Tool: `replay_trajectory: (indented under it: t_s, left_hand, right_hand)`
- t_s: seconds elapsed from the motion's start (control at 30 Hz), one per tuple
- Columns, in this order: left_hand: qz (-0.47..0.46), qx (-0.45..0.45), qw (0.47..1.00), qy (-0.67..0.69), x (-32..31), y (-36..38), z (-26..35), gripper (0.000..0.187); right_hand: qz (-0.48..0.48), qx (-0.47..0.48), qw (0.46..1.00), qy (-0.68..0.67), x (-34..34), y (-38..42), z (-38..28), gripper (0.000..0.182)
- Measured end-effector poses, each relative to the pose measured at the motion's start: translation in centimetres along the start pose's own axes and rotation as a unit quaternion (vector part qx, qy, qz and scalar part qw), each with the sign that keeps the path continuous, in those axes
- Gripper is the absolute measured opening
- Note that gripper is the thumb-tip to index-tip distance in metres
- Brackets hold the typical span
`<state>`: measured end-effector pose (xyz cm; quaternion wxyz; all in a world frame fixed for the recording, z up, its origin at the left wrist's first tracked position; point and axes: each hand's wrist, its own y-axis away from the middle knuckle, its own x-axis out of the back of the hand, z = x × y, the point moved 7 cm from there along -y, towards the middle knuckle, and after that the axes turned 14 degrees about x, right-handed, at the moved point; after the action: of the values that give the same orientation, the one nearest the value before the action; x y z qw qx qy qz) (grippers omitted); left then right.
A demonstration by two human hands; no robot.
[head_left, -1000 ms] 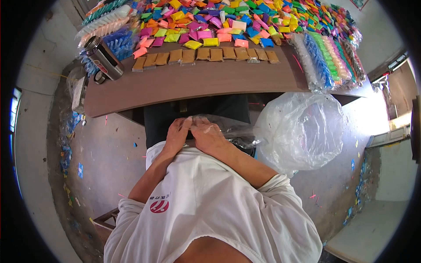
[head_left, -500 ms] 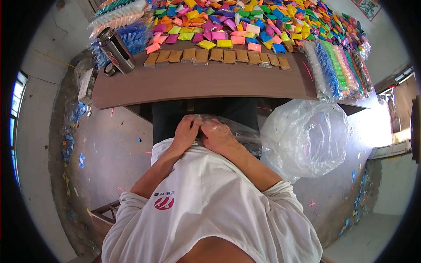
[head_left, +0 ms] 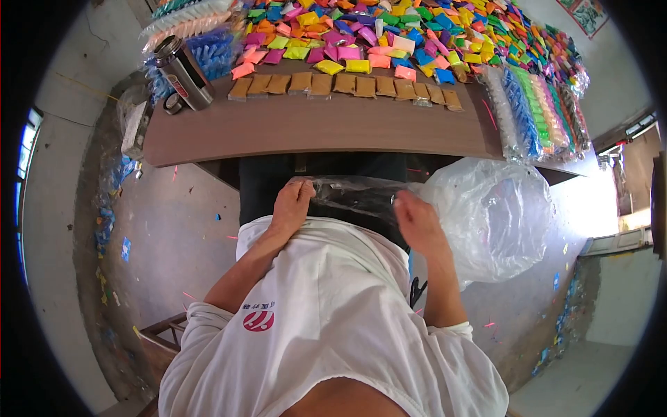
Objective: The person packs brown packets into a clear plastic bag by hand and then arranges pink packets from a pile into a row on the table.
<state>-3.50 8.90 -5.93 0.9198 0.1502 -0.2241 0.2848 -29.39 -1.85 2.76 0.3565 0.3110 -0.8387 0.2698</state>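
Over my lap, my left hand (head_left: 293, 203) is closed on one end of a clear plastic bag (head_left: 354, 196). The film stretches sideways from these fingers, loosely wrinkled and see-through, with dark trousers showing beneath. My right hand (head_left: 420, 224) is at the film's right part, its fingers curled in and slightly blurred. What lies between those fingertips is hidden. Just beyond the right hand, a large bundle of clear plastic bags (head_left: 486, 215) bulges beside my lap, and the film seems to run into it.
Ahead is a brown table (head_left: 313, 132). It bears a row of brown packets (head_left: 345, 84), a heap of colourful packets (head_left: 347, 42), a steel flask (head_left: 184, 73) with its cap (head_left: 173, 103), and long bagged packs (head_left: 531, 111) at right. Scraps litter the floor (head_left: 174, 229).
My right hand has moved right and slightly toward me, away from my left hand. The plastic film now spans the gap between them. My left hand stays nearly in place.
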Motion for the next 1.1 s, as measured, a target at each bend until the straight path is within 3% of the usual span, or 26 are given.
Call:
replay_trajectory:
  t_s: [0.07, 0.1, 0.2, 0.27, 0.4, 0.5, 0.7, 1.1]
  left_hand:
    - [0.026, -0.070, 0.997, 0.005, -0.3, 0.2, 0.2, 0.037]
    - [0.016, -0.063, 0.998, 0.014, -0.3, 0.3, 0.4, 0.037]
    - [0.011, -0.047, 0.998, 0.027, -0.2, 0.5, 0.9, 0.035]
    - [0.036, -0.037, 0.999, 0.016, 0.1, 0.4, 1.0, 0.035]
    - [-0.001, -0.061, 0.998, 0.004, -0.3, 0.7, 2.4, 0.033]
    - [-0.014, -0.034, 0.999, 0.001, -0.3, 0.7, 2.7, 0.033]
    - [-0.022, 0.006, 0.999, -0.049, -0.6, 0.7, 1.4, 0.036]
    - [-0.029, 0.037, 0.992, -0.118, -1.4, -0.8, 0.8, 0.041]
  right_hand:
    - [0.012, -0.051, 0.995, -0.079, 1.9, 0.6, 1.5, 0.029]
    - [0.018, -0.077, 0.990, -0.119, 2.3, 0.8, 2.2, 0.029]
    - [0.006, -0.069, 0.979, -0.192, 1.0, 0.3, 3.2, 0.033]
    - [-0.026, -0.055, 0.978, -0.201, 0.1, -0.2, 1.5, 0.037]
    - [-0.088, -0.019, 0.966, -0.243, -3.5, -2.5, -2.1, 0.046]
    - [-0.100, 0.063, 0.982, -0.148, -6.5, -4.6, -2.2, 0.053]
    - [-0.110, 0.033, 0.988, -0.105, -8.0, -4.1, -1.8, 0.065]
    - [-0.066, 0.059, 0.995, -0.051, -8.8, -2.3, -1.1, 0.056]
